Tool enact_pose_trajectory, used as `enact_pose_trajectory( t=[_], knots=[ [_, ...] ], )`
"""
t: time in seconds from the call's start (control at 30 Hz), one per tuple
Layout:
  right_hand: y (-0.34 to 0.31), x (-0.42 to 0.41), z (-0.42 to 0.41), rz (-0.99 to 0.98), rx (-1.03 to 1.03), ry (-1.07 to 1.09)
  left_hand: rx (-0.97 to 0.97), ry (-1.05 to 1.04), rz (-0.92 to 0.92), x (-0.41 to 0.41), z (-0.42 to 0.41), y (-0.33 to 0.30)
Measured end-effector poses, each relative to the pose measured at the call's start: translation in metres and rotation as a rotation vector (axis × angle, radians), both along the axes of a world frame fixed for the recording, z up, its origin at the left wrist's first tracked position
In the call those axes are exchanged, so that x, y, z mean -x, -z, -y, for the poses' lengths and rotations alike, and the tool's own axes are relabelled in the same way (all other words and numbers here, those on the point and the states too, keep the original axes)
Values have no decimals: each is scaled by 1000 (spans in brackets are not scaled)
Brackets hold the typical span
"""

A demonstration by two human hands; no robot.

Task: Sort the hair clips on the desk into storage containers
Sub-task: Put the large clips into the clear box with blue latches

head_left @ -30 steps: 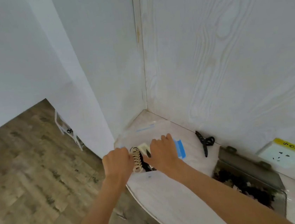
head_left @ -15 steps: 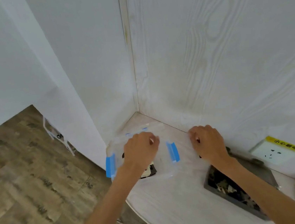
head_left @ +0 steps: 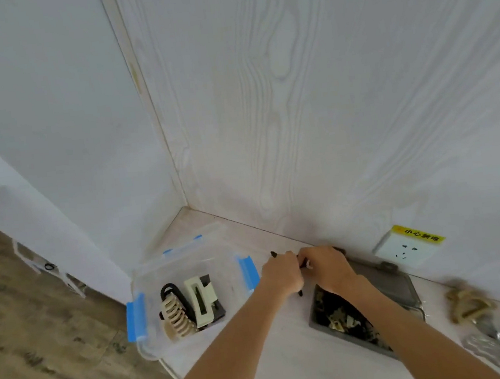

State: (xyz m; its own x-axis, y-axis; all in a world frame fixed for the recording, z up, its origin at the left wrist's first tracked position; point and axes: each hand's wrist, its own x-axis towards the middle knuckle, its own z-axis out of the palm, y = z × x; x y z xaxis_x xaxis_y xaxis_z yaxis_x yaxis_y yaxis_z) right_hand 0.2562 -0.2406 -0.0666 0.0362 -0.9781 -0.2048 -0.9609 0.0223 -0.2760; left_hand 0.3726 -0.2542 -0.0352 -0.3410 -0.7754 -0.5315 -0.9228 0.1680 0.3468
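Both hands are meeting near the desk's (head_left: 282, 372) back edge, the left hand (head_left: 281, 274) and right hand (head_left: 326, 269) closing together on a thin black hair clip (head_left: 300, 292), mostly hidden, only its dark tips showing.

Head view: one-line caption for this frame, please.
Both hands, left hand and right hand, grip a black hair clip between the clear bin and grey tray.

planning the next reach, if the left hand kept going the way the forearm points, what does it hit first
Probably the black hair clip both hands already hold; beyond the left hand, the wood-grain wall. Depth is unclear.
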Motion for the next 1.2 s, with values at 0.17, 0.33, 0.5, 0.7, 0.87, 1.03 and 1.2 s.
enact_pose_trajectory(
  t=[0.17,0.33,0.5,0.7,0.87,1.03,1.2],
  knots=[
    [-43,-4,-9,282,288,135,171,-198,-364,-16,-15,-25],
    [-95,-46,-26,529,393,-49,314,-402,-732,-95,-49,-63],
    [-95,-99,-19,351,232,-273,172,-501,-645,-157,-47,-33],
    [-69,-121,-4,54,220,-469,170,-313,-306,-155,-30,4],
    [-44,-123,2,-311,157,-671,336,-138,38,-155,-16,9],
    [-35,-125,5,-430,79,-735,317,-60,99,-170,-14,10],
    [-64,-88,-23,126,183,-480,335,-50,-16,-161,-21,-22]
  ],
)
